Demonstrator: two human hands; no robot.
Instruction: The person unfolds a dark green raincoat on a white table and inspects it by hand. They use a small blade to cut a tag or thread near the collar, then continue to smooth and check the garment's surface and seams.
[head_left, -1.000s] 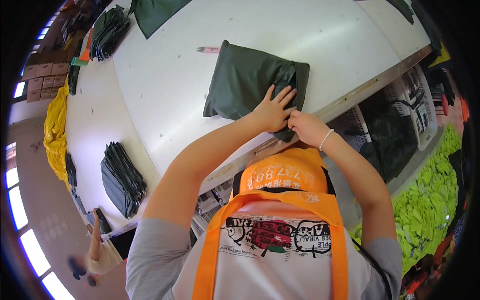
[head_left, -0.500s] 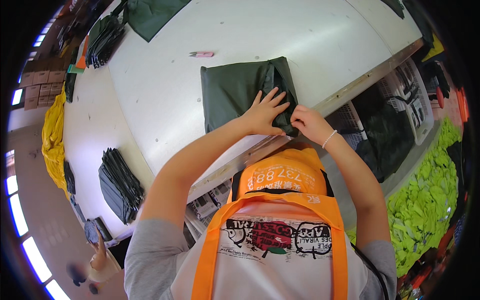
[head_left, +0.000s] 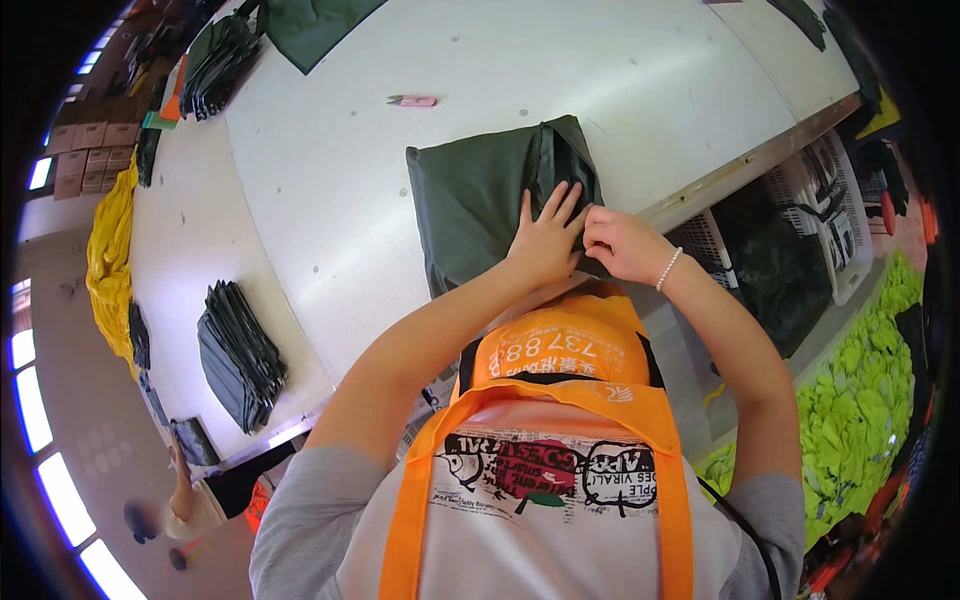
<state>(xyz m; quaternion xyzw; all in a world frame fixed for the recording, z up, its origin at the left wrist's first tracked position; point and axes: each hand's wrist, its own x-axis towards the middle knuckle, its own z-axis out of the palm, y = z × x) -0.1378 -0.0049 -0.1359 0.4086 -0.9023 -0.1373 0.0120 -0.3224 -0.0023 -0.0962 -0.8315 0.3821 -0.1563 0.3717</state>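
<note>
A folded piece of dark green coated fabric [head_left: 480, 195] lies on the white table in front of me, with a folded strip along its right side. My left hand [head_left: 548, 232] rests flat on that strip, fingers stretched and slightly apart. Right beside it, my right hand [head_left: 628, 247] is closed in a pinch at the fabric's right edge. The hands nearly meet and cover the fabric's near right corner. What exactly lies between the right fingertips is mostly hidden.
Pink-handled thread snips [head_left: 412, 101] lie beyond the fabric on the table [head_left: 330, 200]. A dark fabric stack [head_left: 240, 355] sits to the left, another [head_left: 220, 65] farther off. Right of the table stand white baskets [head_left: 850, 220] and a lime-green fabric heap [head_left: 850, 400]. Another person [head_left: 205, 505] is at lower left.
The fabric has shifted slightly toward me. My left hand's fingers have drawn closer together, near the right hand. My right hand still pinches the edge, now slightly farther up it.
</note>
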